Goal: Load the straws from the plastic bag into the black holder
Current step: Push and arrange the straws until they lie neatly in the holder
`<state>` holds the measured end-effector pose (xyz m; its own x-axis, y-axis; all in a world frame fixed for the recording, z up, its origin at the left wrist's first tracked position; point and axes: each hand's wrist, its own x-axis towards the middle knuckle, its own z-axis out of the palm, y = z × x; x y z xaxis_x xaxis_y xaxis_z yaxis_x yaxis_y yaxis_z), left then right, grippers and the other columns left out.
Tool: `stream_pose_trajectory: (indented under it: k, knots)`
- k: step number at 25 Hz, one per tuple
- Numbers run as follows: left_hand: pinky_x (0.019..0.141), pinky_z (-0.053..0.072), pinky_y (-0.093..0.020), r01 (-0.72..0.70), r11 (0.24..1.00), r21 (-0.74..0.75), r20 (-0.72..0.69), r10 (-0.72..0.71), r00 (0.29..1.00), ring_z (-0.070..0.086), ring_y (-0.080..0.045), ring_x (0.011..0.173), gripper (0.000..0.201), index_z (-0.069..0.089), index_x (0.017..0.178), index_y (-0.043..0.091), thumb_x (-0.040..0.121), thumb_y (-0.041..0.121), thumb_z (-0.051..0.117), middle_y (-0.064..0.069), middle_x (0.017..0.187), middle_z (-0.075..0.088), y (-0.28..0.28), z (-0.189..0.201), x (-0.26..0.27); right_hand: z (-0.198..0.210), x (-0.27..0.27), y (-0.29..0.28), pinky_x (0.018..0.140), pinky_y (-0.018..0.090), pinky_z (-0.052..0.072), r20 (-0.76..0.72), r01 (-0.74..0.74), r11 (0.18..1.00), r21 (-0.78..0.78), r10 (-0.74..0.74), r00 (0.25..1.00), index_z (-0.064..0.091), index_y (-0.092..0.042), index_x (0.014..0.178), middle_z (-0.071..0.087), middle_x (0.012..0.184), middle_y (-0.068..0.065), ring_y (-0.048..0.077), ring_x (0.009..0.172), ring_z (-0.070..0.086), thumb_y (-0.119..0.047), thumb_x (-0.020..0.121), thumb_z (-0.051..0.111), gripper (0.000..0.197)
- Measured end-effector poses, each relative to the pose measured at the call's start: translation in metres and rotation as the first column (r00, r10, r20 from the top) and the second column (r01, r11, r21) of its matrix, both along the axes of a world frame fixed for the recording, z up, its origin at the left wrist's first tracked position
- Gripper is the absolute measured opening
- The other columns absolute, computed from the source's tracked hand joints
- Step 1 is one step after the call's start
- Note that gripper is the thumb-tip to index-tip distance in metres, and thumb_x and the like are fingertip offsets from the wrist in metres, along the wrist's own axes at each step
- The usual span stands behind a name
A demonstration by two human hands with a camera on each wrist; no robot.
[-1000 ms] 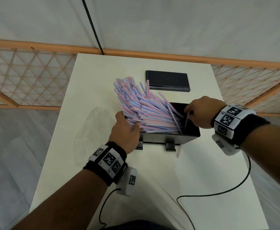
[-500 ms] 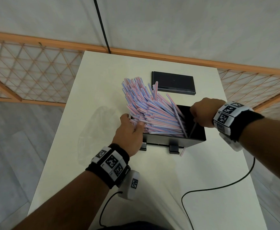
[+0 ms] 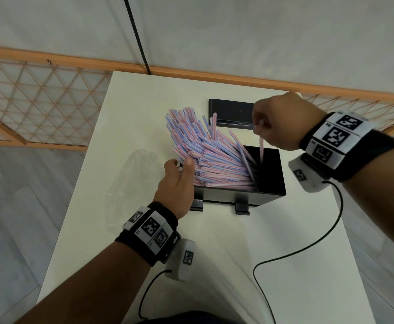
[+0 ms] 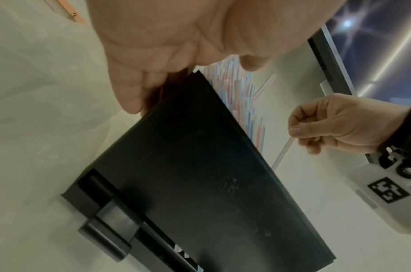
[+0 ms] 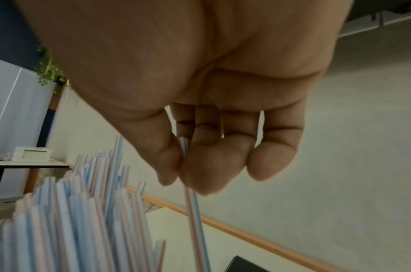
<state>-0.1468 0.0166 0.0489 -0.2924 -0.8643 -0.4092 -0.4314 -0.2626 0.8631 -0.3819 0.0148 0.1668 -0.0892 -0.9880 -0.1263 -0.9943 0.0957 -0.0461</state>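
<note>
The right hand point(image 3: 277, 123) pinches one straw point(image 3: 261, 152) hanging upright directly below it over the holder point(image 3: 270, 174), while the left hand point(image 3: 176, 185), fingers relaxed, props the leaning bundle point(image 3: 205, 153).

The head view looks steeply down from above the table point(image 3: 144, 108), taking in both forearms. The left wrist view sits low and very close against the black holder point(image 4: 200, 184), facing up along its front wall past its own fingers point(image 4: 130, 88). The right wrist view looks down past its fingers point(image 5: 211, 165). All three share the straws point(image 3: 205, 157) beside the fingers.
</note>
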Motion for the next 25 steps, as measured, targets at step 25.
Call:
stream_pose_trajectory:
  k: [25]
  knots:
    - [0.064, 0.034, -0.024, 0.003, 0.985, -0.17, 0.018, 0.0, 1.0, 0.052, -0.011, 0.075, 0.034, 0.047, 0.099, 0.016, 0.102, 0.05, 0.045, 0.003, 0.085, 0.055, 0.002, 0.0, 0.006, -0.062, 0.027, 0.002, 0.069, 0.027, 0.043, -0.001, 0.197, 0.96, 0.2, -0.201, 0.98, 0.069, -0.015, 0.088, 0.065, 0.089, 0.002, 0.022, 0.082, 0.054, -0.017, 0.086, 0.063, 0.007]
